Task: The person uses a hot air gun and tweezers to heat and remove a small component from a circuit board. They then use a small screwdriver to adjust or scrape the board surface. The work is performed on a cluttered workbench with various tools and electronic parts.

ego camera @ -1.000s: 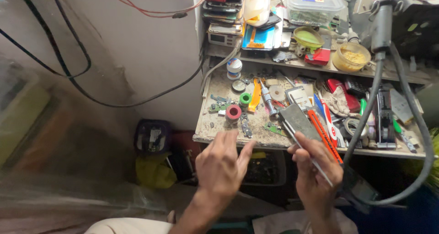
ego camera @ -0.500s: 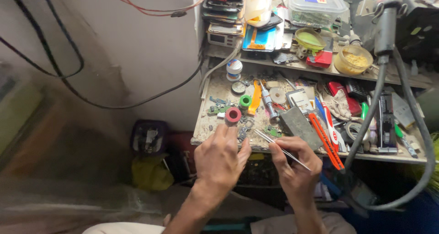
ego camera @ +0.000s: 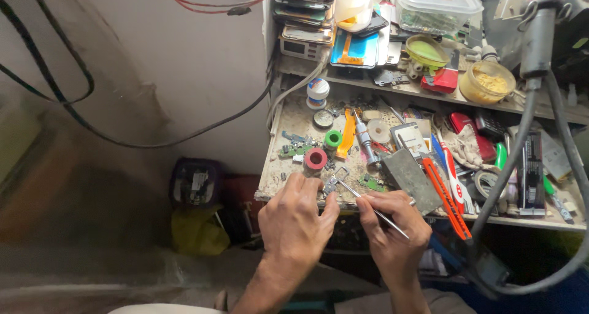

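My left hand is curled at the front edge of a cluttered workbench, its fingertips pinching a small silvery metal part. My right hand grips thin metal tweezers like a pen, and their tip touches that small part. A red tape roll and a green tape roll lie just beyond my left hand. A small green circuit board lies beside the tweezers' tip.
The bench holds an orange pry tool, a grey flat block, red-handled cutters, and several loose parts. Phones, a clear box and a yellow-filled jar fill the shelf. A thick black hose hangs at right.
Both hands have moved forward and together to the bench's front edge. The left hand, which was open, has closed on the small part, and the tweezers' tip has reached it.
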